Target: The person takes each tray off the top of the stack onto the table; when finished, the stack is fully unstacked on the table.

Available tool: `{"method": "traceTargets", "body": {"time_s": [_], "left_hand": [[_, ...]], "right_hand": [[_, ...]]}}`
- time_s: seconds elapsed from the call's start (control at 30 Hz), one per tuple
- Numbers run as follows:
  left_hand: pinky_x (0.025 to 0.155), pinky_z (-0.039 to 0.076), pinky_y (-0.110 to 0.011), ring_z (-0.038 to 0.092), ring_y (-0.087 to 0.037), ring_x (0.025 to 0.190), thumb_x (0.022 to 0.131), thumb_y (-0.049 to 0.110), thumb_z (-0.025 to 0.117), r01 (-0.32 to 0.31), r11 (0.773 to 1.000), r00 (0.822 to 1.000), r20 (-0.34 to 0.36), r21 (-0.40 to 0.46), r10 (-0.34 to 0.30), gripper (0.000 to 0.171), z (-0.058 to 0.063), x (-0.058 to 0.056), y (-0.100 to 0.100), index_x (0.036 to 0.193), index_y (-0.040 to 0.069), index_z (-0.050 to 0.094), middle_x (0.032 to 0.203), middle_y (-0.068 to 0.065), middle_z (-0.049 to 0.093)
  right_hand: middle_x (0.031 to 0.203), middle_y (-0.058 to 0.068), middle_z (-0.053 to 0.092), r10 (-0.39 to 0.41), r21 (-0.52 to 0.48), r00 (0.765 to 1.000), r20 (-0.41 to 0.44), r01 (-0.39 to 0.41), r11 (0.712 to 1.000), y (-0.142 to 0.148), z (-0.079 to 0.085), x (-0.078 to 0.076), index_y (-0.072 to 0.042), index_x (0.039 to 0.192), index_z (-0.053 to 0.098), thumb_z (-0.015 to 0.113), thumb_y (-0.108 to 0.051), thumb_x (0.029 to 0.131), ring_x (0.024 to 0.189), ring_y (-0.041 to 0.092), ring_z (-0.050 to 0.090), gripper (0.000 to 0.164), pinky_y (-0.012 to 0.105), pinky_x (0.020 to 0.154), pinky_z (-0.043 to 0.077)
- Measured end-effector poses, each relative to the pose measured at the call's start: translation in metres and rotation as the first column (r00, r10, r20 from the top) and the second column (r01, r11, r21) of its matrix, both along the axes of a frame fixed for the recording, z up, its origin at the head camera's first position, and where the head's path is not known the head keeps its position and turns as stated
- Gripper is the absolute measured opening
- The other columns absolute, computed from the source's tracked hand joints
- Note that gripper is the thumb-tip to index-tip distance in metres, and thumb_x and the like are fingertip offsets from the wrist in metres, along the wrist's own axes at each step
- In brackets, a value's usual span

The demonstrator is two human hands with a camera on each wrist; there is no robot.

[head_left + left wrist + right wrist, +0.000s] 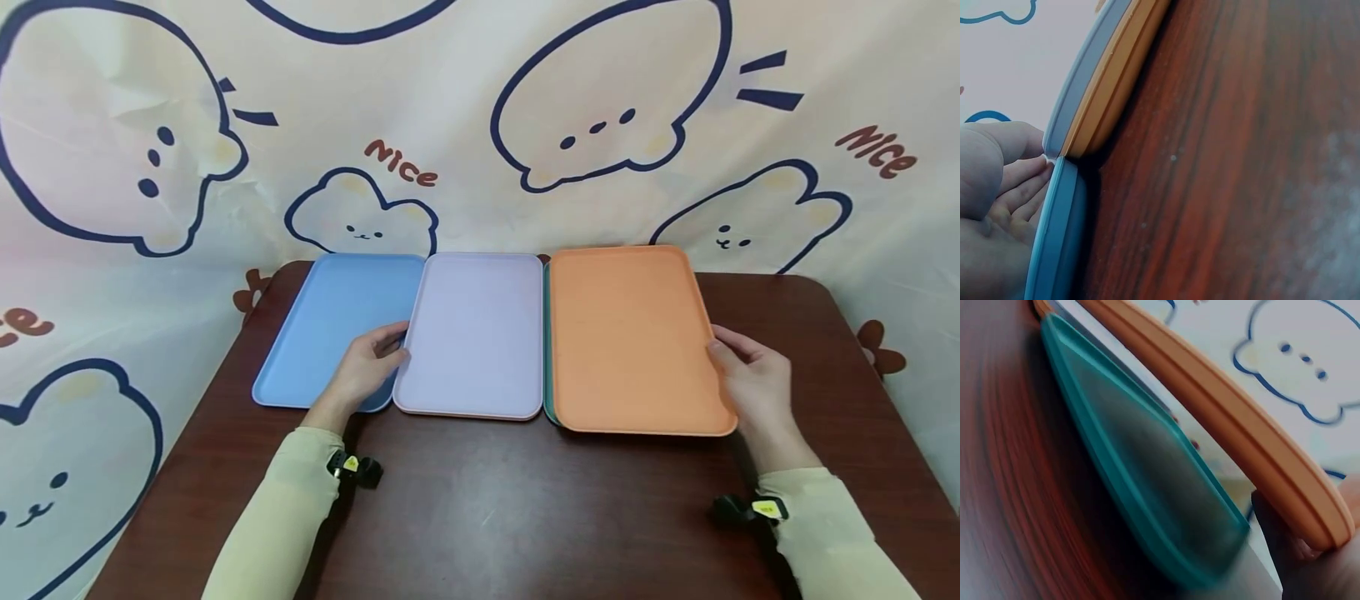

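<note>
My right hand [753, 383] grips the right edge of an orange tray [633, 333], thumb on top and fingers beneath. This tray is raised and tilted above a teal tray [1100, 453], whose left rim alone shows in the head view. A lavender tray [472, 333] lies in the middle, stacked on another orange tray [1107, 81] visible in the left wrist view. My left hand [367, 362] reaches over a blue tray [337, 325], its fingertips touching the lavender tray's left edge.
The trays stand in a row along the far side of a dark brown wooden table [480, 508]. Behind it hangs a pale cloth [465, 108] with cartoon bears. A black wrist device [358, 468] is strapped on the left sleeve, another device [746, 510] on the right.
</note>
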State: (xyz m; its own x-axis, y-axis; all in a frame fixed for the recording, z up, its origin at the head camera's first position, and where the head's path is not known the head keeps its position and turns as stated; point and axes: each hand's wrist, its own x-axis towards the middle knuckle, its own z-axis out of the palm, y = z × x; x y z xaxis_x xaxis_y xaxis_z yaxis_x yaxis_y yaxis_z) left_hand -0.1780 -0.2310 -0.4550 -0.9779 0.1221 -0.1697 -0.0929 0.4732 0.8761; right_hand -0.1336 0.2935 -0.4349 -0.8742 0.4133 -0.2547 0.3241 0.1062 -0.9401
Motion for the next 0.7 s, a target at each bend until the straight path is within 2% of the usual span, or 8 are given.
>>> {"method": "traceTargets", "body": {"time_s": [0.1,0.33,0.6,0.7], "left_hand": [[0.128,0.041,-0.054,0.040,-0.043,0.159,0.109,0.007,0.059,0.003,1.000,1.000,-0.004,0.008,-0.003,0.055,0.000,0.000,-0.001,0.162,0.001,0.046,0.169,-0.024,0.043],[0.128,0.041,-0.053,0.040,-0.043,0.159,0.109,0.008,0.059,0.004,1.000,1.000,-0.001,0.011,-0.004,0.055,-0.001,0.000,-0.002,0.162,0.001,0.047,0.169,-0.023,0.043],[0.128,0.040,-0.053,0.040,-0.042,0.159,0.109,0.009,0.060,0.002,1.000,1.000,0.006,0.008,-0.002,0.055,0.000,0.000,-0.001,0.162,0.002,0.047,0.170,-0.023,0.042],[0.128,0.041,-0.053,0.039,-0.042,0.160,0.109,0.009,0.060,0.003,1.000,1.000,0.009,0.005,-0.003,0.055,0.000,-0.001,-0.001,0.162,0.003,0.047,0.171,-0.022,0.042]], "right_hand": [[0.098,-0.024,0.069,-0.036,-0.057,0.999,0.005,0.036,0.998,0.024,0.000,0.005,-0.010,0.152,0.063,0.071,-0.026,0.106,0.080,-0.007,0.070,0.049,0.014,0.065,0.060],[0.090,-0.026,0.070,-0.110,-0.116,0.993,0.051,0.115,0.987,0.079,0.001,0.013,-0.023,0.146,0.070,0.076,-0.030,0.102,0.073,-0.005,0.071,0.046,0.017,0.060,0.061],[0.085,-0.030,0.066,-0.146,-0.066,0.988,0.049,0.149,0.987,0.124,0.000,0.016,-0.026,0.148,0.068,0.074,-0.027,0.104,0.070,-0.009,0.068,0.045,0.014,0.056,0.057],[0.086,-0.034,0.063,-0.150,0.023,0.987,0.057,0.149,0.989,0.138,-0.003,0.017,-0.022,0.155,0.061,0.070,-0.029,0.106,0.072,-0.012,0.063,0.051,0.010,0.057,0.055]]}}
